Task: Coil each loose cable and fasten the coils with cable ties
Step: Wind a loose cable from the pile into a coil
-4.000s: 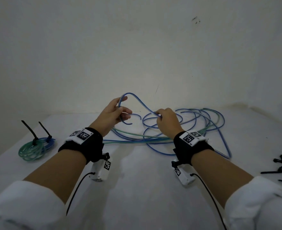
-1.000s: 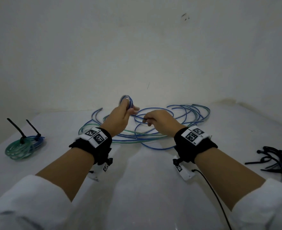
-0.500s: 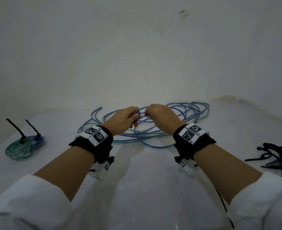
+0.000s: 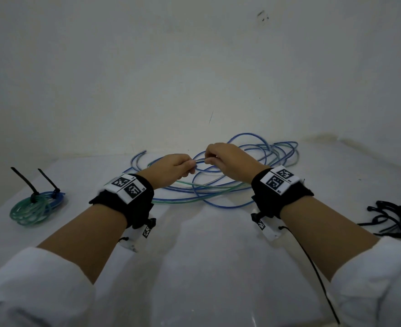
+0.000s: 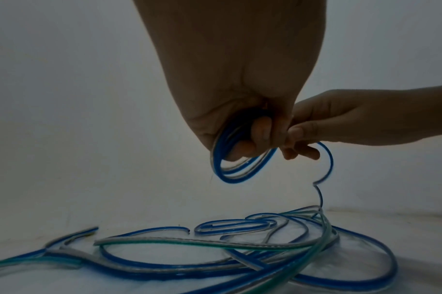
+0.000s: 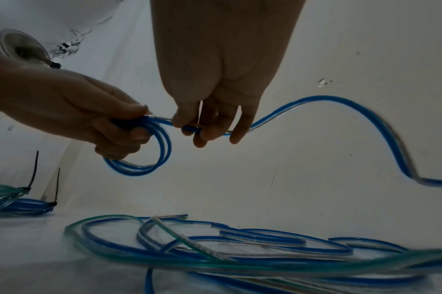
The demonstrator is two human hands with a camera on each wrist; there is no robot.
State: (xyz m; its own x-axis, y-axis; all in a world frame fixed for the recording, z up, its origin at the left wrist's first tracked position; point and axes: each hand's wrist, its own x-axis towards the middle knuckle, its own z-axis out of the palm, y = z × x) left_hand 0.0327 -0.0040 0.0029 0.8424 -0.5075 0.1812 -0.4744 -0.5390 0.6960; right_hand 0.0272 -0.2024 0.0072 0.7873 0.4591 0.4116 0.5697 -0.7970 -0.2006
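Observation:
My left hand point(image 4: 171, 167) grips a small coil of blue cable point(image 5: 236, 172) of a few loops, which hangs below its curled fingers point(image 6: 124, 137). Close to its right, my right hand point(image 4: 228, 156) pinches the same blue cable point(image 6: 340, 101) between thumb and fingers point(image 6: 214, 131). From there the cable arcs up and off to the right, then drops to the table. Loose blue and green cables point(image 4: 206, 190) lie tangled on the white table point(image 4: 206, 256) under and beyond both hands.
Two tied coils, green and blue point(image 4: 35, 206), lie at the table's left with black tie tails sticking up. A heap of black cable ties point(image 4: 393, 215) lies at the right edge. A white wall point(image 4: 194, 79) stands close behind the cables.
The hands have come together; the left hand dropped and turned so its small coil hangs below the fingers. The right hand slid along the cable up to the left hand.

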